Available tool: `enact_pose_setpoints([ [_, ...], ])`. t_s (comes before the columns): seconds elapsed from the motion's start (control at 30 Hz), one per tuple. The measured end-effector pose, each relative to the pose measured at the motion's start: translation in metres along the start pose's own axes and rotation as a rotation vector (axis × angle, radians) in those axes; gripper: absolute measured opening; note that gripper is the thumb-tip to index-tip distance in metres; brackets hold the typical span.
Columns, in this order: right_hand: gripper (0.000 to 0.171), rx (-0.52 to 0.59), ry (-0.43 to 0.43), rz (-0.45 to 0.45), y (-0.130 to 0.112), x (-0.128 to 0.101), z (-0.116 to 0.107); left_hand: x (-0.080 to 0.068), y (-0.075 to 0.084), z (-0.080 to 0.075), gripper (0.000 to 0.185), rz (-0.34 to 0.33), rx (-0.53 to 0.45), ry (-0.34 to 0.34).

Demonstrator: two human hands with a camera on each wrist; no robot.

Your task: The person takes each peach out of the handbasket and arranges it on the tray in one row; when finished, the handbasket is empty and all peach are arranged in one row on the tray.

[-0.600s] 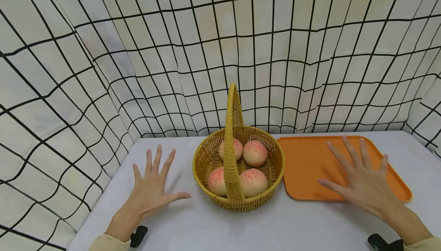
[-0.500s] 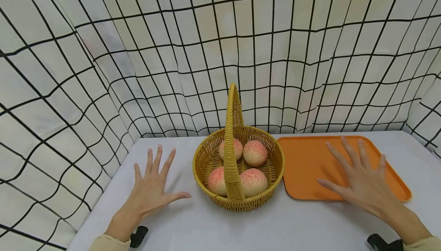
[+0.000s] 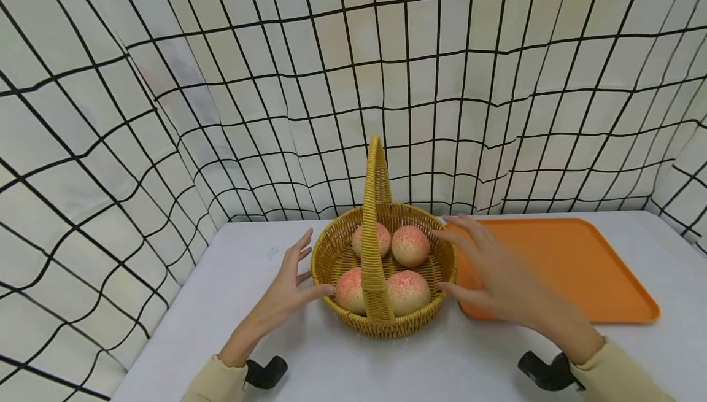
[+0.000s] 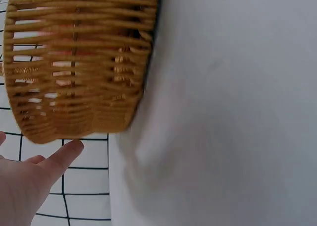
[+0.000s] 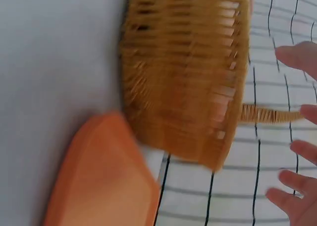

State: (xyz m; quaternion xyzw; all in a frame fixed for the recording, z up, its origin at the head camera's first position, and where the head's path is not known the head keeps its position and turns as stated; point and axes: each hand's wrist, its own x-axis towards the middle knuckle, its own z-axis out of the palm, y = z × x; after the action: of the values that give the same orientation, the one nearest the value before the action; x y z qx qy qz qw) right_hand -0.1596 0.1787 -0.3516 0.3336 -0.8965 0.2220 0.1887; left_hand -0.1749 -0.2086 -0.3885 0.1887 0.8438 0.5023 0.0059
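Note:
A yellow wicker basket [image 3: 353, 322] with a tall arched handle stands on the white table, several pink-and-cream peaches [image 3: 410, 246] lying inside it. At its left side is my left hand [image 3: 287, 285], thumb and fingers spread apart, the thumb close to the rim; whether it touches cannot be told. My right hand [image 3: 491, 273] hovers at the basket's right rim, fingers loosely bent and holding nothing. In the right wrist view, the right fingers [image 5: 297, 186] are apart from the wicker wall. The left wrist view has the left hand [image 4: 29, 186] beside the basket's rim.
An orange tray [image 3: 574, 267] lies right of the basket, partly behind my right hand and forearm. Black netting over white cloth [image 3: 431, 95] rises behind the table [image 3: 420, 371] and along its left side. A black wrist device [image 3: 547, 370] sits on each wrist.
Both hands have moved inward, the left to the right and the right to the left, from wide apart to either side of the basket. The basket and tray stay in place.

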Motion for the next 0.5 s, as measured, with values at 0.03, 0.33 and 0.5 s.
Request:
enact_pose_setpoints([
  [0.03, 0.075, 0.039, -0.035, -0.008, -0.005, 0.006, 0.003, 0.002, 0.000, 0.002, 0.114, -0.009, -0.024, -0.017],
  [0.33, 0.044, 0.249, -0.286, -0.097, -0.023, 0.035, 0.023, 0.008, -0.002, 0.014, 0.131, -0.105, 0.021, -0.136],
  [0.5, 0.039, 0.276, -0.363, -0.087, -0.022, 0.043, 0.029, 0.010, 0.002, 0.015, 0.135, -0.156, 0.018, -0.127],
])
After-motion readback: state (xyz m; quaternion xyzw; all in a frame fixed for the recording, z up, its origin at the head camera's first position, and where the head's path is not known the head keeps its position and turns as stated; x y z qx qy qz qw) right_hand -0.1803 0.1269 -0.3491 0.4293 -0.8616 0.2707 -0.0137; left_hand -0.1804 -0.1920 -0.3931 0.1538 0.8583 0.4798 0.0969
